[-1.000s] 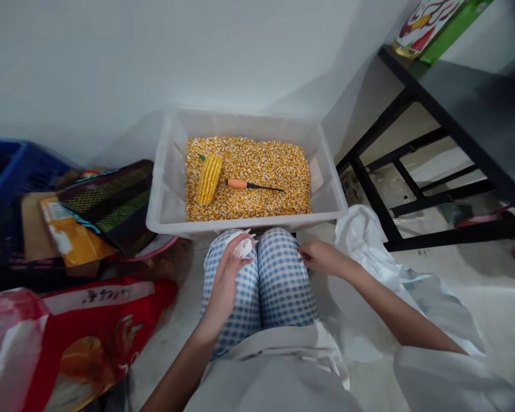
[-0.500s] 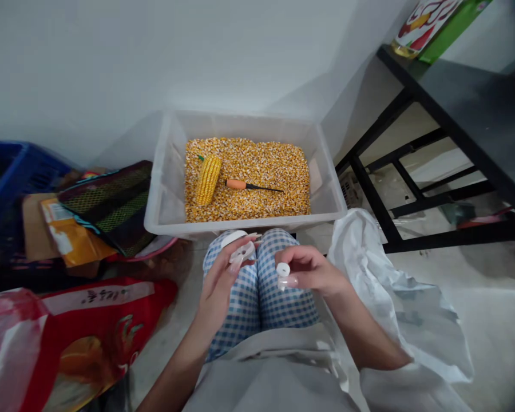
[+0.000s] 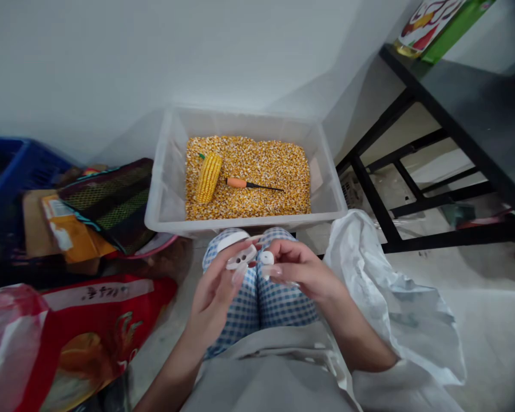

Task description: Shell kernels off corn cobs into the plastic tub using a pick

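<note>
Over my knees, my left hand (image 3: 221, 280) pinches a small white oblong piece (image 3: 241, 258) with dark holes in its face, like a small case. My right hand (image 3: 300, 269) holds a little white round piece (image 3: 266, 258) between thumb and fingers. A narrow gap separates the two white pieces; their exact kind is unclear. Beyond my hands stands a translucent plastic bin (image 3: 249, 225) of loose corn kernels (image 3: 266, 163). On the kernels lie a yellow corn cob (image 3: 208, 178) with a green tip and an orange-handled screwdriver (image 3: 237, 182).
At the left are a blue crate (image 3: 47, 163), a dark mesh bag (image 3: 115, 200) and a red printed sack (image 3: 107, 320). A black-framed table (image 3: 455, 103) stands at the right, with a bottle (image 3: 427, 26) on it. A white plastic bag (image 3: 364, 269) lies beside my right arm.
My right hand has moved left with the round piece, closer to my left hand. The oblong piece has tilted, showing its holes more plainly. The bin's contents look unchanged.
</note>
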A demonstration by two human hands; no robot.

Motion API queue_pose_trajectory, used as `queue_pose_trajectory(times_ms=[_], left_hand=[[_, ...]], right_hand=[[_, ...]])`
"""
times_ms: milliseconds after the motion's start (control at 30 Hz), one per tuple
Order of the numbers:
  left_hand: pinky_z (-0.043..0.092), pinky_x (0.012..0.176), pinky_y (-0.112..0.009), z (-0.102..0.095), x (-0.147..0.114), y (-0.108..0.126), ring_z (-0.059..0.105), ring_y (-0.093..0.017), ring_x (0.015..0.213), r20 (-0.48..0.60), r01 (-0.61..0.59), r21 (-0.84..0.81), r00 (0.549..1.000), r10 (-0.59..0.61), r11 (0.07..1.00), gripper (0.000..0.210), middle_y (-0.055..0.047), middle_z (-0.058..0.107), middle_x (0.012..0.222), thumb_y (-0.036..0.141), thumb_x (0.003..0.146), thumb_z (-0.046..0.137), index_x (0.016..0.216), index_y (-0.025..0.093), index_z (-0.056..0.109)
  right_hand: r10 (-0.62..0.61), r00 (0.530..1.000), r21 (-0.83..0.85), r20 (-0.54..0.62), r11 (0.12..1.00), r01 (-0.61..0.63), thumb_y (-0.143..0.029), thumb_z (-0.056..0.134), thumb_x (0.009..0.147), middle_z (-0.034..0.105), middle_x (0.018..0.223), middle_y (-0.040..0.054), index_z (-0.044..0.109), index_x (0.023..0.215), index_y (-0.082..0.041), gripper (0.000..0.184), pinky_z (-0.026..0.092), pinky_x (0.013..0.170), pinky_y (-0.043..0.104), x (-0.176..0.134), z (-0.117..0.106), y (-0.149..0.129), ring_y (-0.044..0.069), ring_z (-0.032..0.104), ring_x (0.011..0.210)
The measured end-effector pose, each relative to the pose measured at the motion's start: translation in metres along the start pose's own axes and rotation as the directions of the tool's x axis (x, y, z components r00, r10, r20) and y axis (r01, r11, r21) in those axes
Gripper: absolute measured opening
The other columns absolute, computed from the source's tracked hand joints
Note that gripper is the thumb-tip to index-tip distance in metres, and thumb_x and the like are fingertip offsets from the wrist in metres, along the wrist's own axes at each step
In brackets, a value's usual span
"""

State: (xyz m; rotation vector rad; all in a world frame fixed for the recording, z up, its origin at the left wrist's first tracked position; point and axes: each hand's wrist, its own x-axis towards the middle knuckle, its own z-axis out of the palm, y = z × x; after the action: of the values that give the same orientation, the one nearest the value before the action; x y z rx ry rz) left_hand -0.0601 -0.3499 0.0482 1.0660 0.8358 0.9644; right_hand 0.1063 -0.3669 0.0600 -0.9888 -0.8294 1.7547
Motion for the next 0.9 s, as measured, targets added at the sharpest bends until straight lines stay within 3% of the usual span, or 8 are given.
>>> queue_pose_trajectory(times_ms=[133, 267, 500, 667, 900], left_hand=[[0.045, 0.094, -0.041, 0.003, -0.002, 0.006, 0.052, -0.028, 0.114, -0.037, 0.0, 0.122, 0.999, 0.005, 0.992, 0.035, -0.008, 0.059, 0.12, 0.034, 0.077, 0.063, 0.109, 0.022, 0.062], [0.046, 0.093, -0.042, 0.003, -0.004, 0.0, 0.054, -0.026, 0.112, -0.064, -0.051, 0.144, 0.996, 0.061, 0.988, 0.031, -0.008, 0.06, 0.117, 0.031, 0.075, 0.065, 0.104, 0.023, 0.059], [0.045, 0.093, -0.044, 0.004, -0.006, -0.013, 0.058, -0.024, 0.106, -0.103, -0.094, 0.177, 0.988, 0.113, 0.98, 0.055, -0.011, 0.059, 0.118, 0.026, 0.072, 0.068, 0.122, 0.024, 0.044], [0.043, 0.096, -0.043, 0.0, -0.008, -0.024, 0.056, -0.026, 0.11, -0.123, -0.108, 0.278, 0.982, 0.147, 0.954, 0.054, -0.011, 0.059, 0.118, 0.024, 0.071, 0.068, 0.121, 0.022, 0.048], [0.038, 0.101, -0.043, -0.002, -0.004, -0.028, 0.051, -0.026, 0.116, -0.045, -0.209, 0.467, 0.965, 0.259, 0.859, 0.044, -0.007, 0.057, 0.123, 0.024, 0.074, 0.064, 0.117, 0.025, 0.055]], right_hand=[[-0.018, 0.997, -0.026, -0.078, 1.0, 0.016, -0.036, 0.071, 0.071, 0.046, 0.058, -0.0054, 0.052, 0.072, -0.017, 0.027, 0.032, 0.046, 0.018, 0.0, 0.006, -0.004, 0.006, 0.037, 0.049], [-0.07, 0.983, -0.072, -0.17, 0.996, 0.059, -0.038, 0.071, 0.07, 0.046, 0.061, -0.0047, 0.053, 0.073, -0.017, 0.027, 0.032, 0.047, 0.018, -0.001, 0.01, -0.004, 0.006, 0.038, 0.05], [-0.223, 0.934, -0.285, -0.279, 0.948, 0.141, -0.037, 0.064, 0.076, 0.047, 0.064, -0.0032, 0.053, 0.076, -0.018, 0.022, 0.035, 0.052, 0.02, -0.003, 0.016, 0.002, 0.009, 0.041, 0.057], [-0.325, 0.908, -0.537, -0.263, 0.831, 0.142, -0.03, 0.058, 0.081, 0.043, 0.062, -0.0042, 0.055, 0.081, -0.018, 0.012, 0.033, 0.052, 0.02, -0.007, 0.017, 0.005, 0.009, 0.038, 0.056], [-0.436, 0.869, -0.795, -0.232, 0.6, 0.089, -0.026, 0.056, 0.082, 0.045, 0.06, -0.0043, 0.058, 0.083, -0.019, 0.008, 0.032, 0.05, 0.02, -0.01, 0.019, 0.002, 0.009, 0.041, 0.055]])
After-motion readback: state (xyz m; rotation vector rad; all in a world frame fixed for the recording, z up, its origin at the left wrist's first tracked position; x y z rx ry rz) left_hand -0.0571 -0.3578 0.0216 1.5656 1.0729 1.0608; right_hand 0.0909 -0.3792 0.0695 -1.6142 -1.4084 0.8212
